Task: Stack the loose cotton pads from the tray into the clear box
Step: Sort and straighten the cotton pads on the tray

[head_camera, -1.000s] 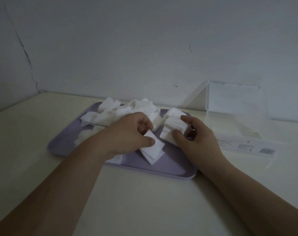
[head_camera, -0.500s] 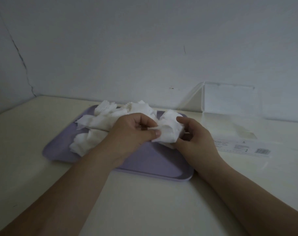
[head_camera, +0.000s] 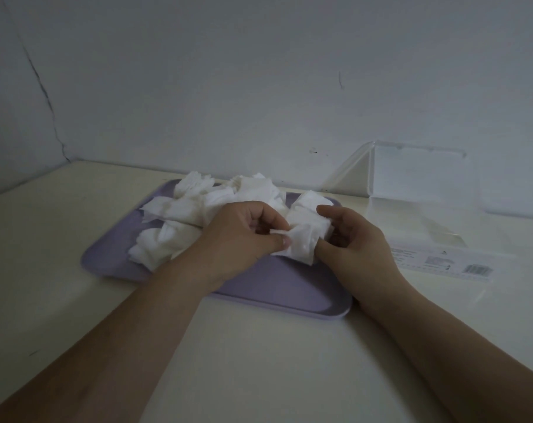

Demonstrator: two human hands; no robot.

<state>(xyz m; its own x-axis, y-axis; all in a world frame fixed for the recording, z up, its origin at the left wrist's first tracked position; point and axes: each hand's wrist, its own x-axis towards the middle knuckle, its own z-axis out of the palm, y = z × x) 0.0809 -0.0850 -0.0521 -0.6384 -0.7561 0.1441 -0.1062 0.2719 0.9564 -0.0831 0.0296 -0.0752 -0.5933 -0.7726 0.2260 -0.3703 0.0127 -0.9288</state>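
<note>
Your left hand and right hand both grip one small bundle of white square cotton pads, pinched between thumbs and fingers just above the flat lilac plastic tray. The rest of the loose white pads lie heaped on the tray's far left part. The clear plastic box with its lid raised sits on the cream table, to the right of the tray, against the wall
</note>
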